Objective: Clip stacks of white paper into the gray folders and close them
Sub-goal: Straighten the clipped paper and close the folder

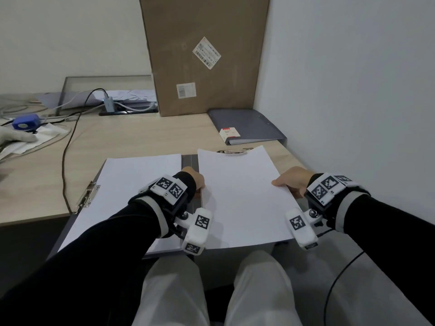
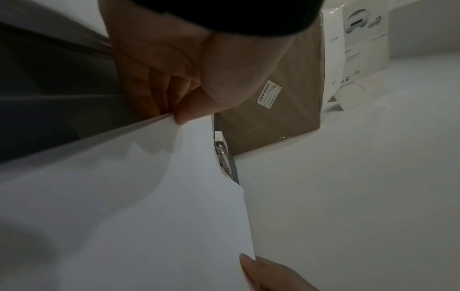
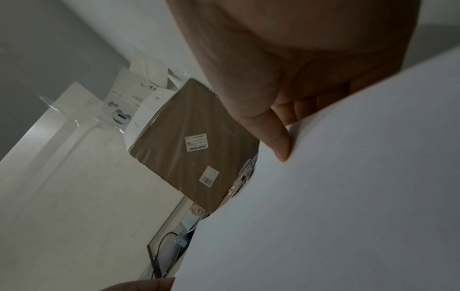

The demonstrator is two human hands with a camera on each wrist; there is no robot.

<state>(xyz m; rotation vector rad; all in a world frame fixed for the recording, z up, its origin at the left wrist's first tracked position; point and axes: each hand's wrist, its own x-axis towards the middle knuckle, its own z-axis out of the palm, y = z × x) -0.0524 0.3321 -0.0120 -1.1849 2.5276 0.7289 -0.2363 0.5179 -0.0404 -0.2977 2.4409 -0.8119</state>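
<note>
Both hands, left hand [image 1: 197, 182] and right hand [image 1: 292, 182], pinching paper stack [image 1: 242, 196] by opposite edges. Two gray folders: open folder [image 1: 188, 161], closed folder [image 1: 247, 125].

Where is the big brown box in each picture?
Head: brown box stands top centre, against the wall.
Left wrist: right of centre, beyond the left hand.
Right wrist: centre, left of the right hand.
Shared landmark: its tilted barcode label.

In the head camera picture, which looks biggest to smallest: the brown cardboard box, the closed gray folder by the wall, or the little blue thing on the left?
1. Brown cardboard box
2. Closed gray folder
3. Small blue thing

The gaps are plain, despite differing camera distance.
</note>
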